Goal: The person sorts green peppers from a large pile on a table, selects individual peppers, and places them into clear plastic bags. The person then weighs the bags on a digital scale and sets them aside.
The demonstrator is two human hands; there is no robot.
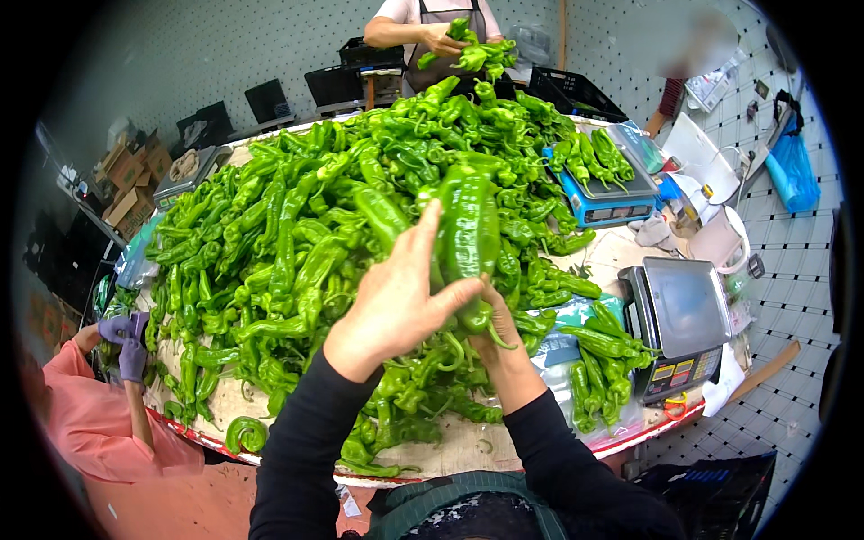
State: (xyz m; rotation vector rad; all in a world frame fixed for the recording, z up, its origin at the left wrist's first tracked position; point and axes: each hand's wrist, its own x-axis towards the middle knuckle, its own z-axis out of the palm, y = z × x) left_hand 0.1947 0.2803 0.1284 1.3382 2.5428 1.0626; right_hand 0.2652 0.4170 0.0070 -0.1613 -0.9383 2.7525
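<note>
The held peppers (468,225) stand upright in front of you, in your right hand (504,355), with your left hand (400,292) beside them, its fingers straight. They are long, glossy and mid-green, with ridged, dented skin; you see at least 2 packed side by side, slightly blurred, so the full count is unclear. Below them, 1 thin green stem curves down past your right hand.

Behind and around them spreads your broad pepper pile (288,225), loose and heaped, its peppers pointing every way. Most are long, wrinkled and tapering, some paler green. 1 curled pepper (246,435) lies coiled near your left forearm.
</note>
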